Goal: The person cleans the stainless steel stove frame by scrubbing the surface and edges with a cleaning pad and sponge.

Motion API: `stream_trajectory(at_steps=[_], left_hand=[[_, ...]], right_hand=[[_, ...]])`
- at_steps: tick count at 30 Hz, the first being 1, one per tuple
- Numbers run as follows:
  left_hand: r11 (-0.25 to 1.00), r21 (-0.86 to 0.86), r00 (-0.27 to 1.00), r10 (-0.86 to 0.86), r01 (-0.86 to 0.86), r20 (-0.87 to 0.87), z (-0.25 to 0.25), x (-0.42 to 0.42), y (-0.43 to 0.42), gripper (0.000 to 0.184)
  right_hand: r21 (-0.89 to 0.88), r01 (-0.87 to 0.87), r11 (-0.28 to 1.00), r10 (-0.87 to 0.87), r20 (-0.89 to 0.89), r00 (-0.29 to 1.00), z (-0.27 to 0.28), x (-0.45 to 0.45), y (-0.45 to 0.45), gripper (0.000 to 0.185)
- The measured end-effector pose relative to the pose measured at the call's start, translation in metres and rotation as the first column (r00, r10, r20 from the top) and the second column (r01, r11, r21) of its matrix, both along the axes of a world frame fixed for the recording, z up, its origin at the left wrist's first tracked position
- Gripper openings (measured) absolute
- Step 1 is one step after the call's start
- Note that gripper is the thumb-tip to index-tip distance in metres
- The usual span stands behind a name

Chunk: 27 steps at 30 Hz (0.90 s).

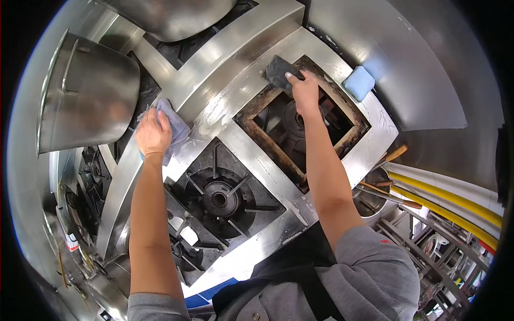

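Observation:
My right hand (305, 91) is wrapped round a dark grey scouring pad (280, 74), which touches the steel stovetop (257, 166) at the upper corner of a square burner opening. That opening has a brown, stained rim (349, 110) and no grate over it. On the raised steel ledge to the left, my left hand (153, 131) presses on a bunched grey-purple cloth (174, 123), its fingers together over it. A blue sponge (358, 83) lies beside the opening's right side. Wet streaks and suds show on the steel.
Nearer my body is a burner with a black grate (217, 199). A large steel pot (88, 93) stands at the left, another pot (171, 16) at the top. Wooden-handled utensils (396, 153) and a metal bowl (370, 200) sit right, near yellow pipes (447, 198).

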<state>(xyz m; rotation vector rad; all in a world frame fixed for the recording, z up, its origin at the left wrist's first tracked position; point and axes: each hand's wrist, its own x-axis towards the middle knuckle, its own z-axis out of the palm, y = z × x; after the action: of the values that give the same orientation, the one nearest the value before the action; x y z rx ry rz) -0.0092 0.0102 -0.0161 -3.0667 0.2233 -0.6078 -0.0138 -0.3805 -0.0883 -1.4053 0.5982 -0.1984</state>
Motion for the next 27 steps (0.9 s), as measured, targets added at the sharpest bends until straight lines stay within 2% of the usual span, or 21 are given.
stream_trajectory(at_steps=[1,3,5,7,9,10,11,14,18,20,22,23,25,26,27], left_hand=[[1.0,0.001,1.0,0.003,-0.003,0.003,-0.001,0.001,0.001,0.032],[1.0,-0.006,1.0,0.004,-0.004,0.006,-0.003,0.001,0.003,0.032],[1.0,-0.01,1.0,-0.005,0.005,0.014,-0.002,0.0,0.001,0.032],[0.999,-0.007,0.999,-0.036,0.037,0.019,0.001,-0.001,0.0,0.032],[1.0,0.016,1.0,-0.006,0.007,-0.019,0.0,0.001,0.001,0.032],[0.998,0.004,0.995,-0.059,0.058,0.076,-0.003,0.001,0.001,0.031],[0.997,0.014,0.994,-0.083,0.082,0.078,-0.004,0.002,0.002,0.031],[0.999,0.004,0.999,-0.034,0.034,0.027,-0.002,0.0,0.0,0.032],[0.999,0.008,0.999,-0.042,0.042,0.025,-0.003,0.001,0.002,0.032],[0.996,0.002,0.989,-0.087,0.088,0.12,-0.007,0.002,0.002,0.031],[0.997,0.012,0.993,-0.071,0.07,0.098,-0.003,0.001,0.001,0.031],[0.998,0.019,0.995,-0.059,0.058,0.076,-0.003,-0.001,0.0,0.032],[0.999,0.015,0.997,-0.046,0.045,0.063,-0.002,-0.001,-0.002,0.032],[0.999,0.014,0.998,-0.032,0.031,0.046,-0.001,-0.001,-0.002,0.032],[0.999,0.019,0.998,-0.037,0.036,0.051,-0.001,0.001,-0.001,0.032]], right_hand=[[-0.143,0.087,0.986,-0.084,0.029,0.996,0.006,0.002,0.003,0.034],[-0.34,0.32,0.884,-0.224,0.292,0.93,-0.006,0.024,-0.003,0.041],[-0.38,0.294,0.877,-0.208,0.25,0.946,0.031,0.028,0.0,0.046],[-0.427,0.124,0.896,-0.14,-0.006,0.99,0.044,0.049,0.02,0.051],[-0.745,0.165,0.647,0.006,0.221,0.975,-0.021,0.092,0.056,0.064],[-0.659,0.17,0.733,-0.017,0.232,0.973,-0.022,0.1,0.07,0.065],[-0.562,0.176,0.808,-0.042,0.243,0.969,-0.022,0.107,0.08,0.067],[-0.393,0.236,0.889,-0.147,0.243,0.959,-0.003,0.107,0.088,0.066],[-0.321,0.293,0.901,-0.217,0.25,0.944,-0.002,0.114,0.086,0.06],[-0.313,0.316,0.896,-0.237,0.266,0.935,-0.004,0.124,0.074,0.06],[-0.251,0.348,0.903,-0.273,0.287,0.918,-0.003,0.127,0.072,0.06],[-0.254,0.345,0.904,-0.272,0.282,0.92,-0.004,0.122,0.082,0.06],[-0.124,0.403,0.907,-0.363,0.254,0.896,0.007,0.107,0.128,0.059],[-0.153,0.361,0.92,-0.311,0.277,0.909,-0.009,0.079,0.184,0.059],[-0.154,0.336,0.929,-0.285,0.28,0.917,-0.003,0.067,0.195,0.059]])
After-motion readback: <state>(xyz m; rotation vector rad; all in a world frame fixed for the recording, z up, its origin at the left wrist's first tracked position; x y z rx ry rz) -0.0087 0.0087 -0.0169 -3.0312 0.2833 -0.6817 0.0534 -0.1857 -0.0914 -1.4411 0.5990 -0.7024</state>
